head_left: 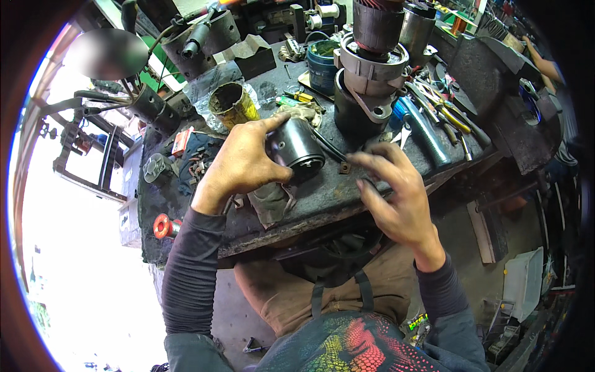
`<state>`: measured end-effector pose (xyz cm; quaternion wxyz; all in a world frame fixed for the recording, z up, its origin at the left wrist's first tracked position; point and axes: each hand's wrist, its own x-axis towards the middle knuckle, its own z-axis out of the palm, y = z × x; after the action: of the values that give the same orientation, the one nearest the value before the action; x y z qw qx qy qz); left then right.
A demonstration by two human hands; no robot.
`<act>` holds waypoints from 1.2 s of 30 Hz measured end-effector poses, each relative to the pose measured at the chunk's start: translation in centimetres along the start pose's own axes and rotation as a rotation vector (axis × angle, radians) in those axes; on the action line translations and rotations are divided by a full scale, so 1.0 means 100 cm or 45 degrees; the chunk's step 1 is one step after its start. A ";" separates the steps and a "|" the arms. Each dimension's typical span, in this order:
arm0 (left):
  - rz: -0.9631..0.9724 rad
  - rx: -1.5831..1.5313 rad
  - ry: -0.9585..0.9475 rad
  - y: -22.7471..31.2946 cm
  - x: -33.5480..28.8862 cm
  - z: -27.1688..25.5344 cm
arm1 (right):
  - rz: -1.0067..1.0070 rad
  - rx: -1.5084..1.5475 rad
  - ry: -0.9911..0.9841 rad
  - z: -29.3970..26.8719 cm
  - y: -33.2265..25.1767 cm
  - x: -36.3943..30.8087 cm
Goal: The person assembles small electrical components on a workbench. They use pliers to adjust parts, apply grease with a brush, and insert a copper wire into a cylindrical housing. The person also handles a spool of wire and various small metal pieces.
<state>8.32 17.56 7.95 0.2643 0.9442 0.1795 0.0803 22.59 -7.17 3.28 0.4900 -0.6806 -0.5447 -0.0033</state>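
A short black metal cylinder [296, 146], which looks like a motor housing, lies tilted near the bench's front edge. My left hand [243, 162] grips it, fingers over the top and thumb at its near end. From its right side runs a black cable [328, 144], ending by the fingertips of my right hand [396, 192]. That hand's fingers are apart and curved; contact with the cable cannot be made out. A small brown square piece [344, 167] is just under those fingertips. A grey-green cloth [271, 204] hangs near the bench edge below my left hand.
Behind stand a yellow can [233, 104], a blue tub [323, 67] and a tall motor assembly [372, 68]. Pliers and other hand tools [443, 108] lie to the right, beside a blue-black tube [427, 137]. A red wire spool [163, 227] sits at the left edge.
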 end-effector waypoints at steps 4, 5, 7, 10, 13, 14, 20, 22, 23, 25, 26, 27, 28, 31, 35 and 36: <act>0.105 -0.001 -0.031 -0.010 0.005 -0.004 | -0.269 -0.258 0.125 0.034 0.017 0.053; 0.174 0.020 0.003 -0.010 0.006 -0.003 | -0.246 -0.271 0.062 0.045 0.022 0.071; 0.161 0.144 0.038 -0.010 0.002 -0.001 | -0.231 -0.371 -0.029 0.066 0.030 0.107; 0.001 -0.016 0.022 -0.007 -0.009 0.000 | -0.070 -0.664 -0.446 0.085 0.042 0.158; -0.118 -0.049 0.015 -0.005 -0.018 0.004 | 0.164 -0.747 -0.693 0.099 0.051 0.185; -0.097 -0.040 0.059 -0.005 -0.020 0.005 | 0.188 -0.760 -0.738 0.101 0.054 0.188; 0.023 -0.033 0.229 -0.007 -0.016 0.017 | 0.166 -0.942 -0.839 0.105 0.055 0.195; 0.031 -0.022 0.213 -0.010 -0.016 0.015 | 0.180 -0.924 -0.968 0.101 0.054 0.194; 0.027 -0.052 0.164 -0.012 -0.017 0.015 | 0.257 -0.859 -0.904 0.100 0.055 0.190; 0.087 -0.035 0.183 -0.017 -0.016 0.017 | 0.286 -0.834 -0.805 0.096 0.058 0.179; 0.059 -0.020 0.189 -0.020 -0.015 0.020 | 0.201 -0.853 -0.758 0.094 0.059 0.173; 0.103 0.009 0.168 -0.023 -0.012 0.022 | 0.157 -0.783 -0.600 0.091 0.060 0.161; 0.165 0.080 0.199 -0.024 -0.007 0.025 | 0.057 -0.728 -0.499 0.085 0.060 0.152; 0.308 0.047 0.353 -0.026 -0.010 0.037 | -0.325 -0.633 -0.246 0.073 0.050 0.131; 0.180 -0.115 0.378 -0.018 -0.022 0.047 | -0.193 -0.172 -0.202 0.064 0.021 0.148; 0.102 -0.148 0.381 -0.012 -0.028 0.048 | 0.059 0.087 -0.271 0.061 0.012 0.158</act>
<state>6.59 15.20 3.10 0.2855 0.9112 0.1739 0.2408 26.66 8.72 7.82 0.4522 -0.6724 -0.5776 0.0989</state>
